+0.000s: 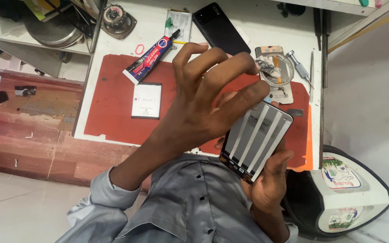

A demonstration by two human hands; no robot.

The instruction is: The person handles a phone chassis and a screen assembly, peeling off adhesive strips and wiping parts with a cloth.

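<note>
My right hand [269, 186] grips a phone [255, 139] from below, near my chest. The phone's back is off and shows a silvery panel crossed by white stripes. My left hand [203, 96] arches over the phone's upper end with its fingers spread and curled. Its fingertips rest on the top edge, and I cannot see anything pinched between them. Both hands hover over the near right part of a red work mat [111, 105] on a white bench.
On the mat lies a flat white battery pack [146, 100]. Behind it are a glue tube [151, 56], a pink rubber band [139, 48] and a black phone [217, 28]. A clear round dish [279, 69], a screwdriver [299, 67] and a thin probe [311, 67] sit at the right.
</note>
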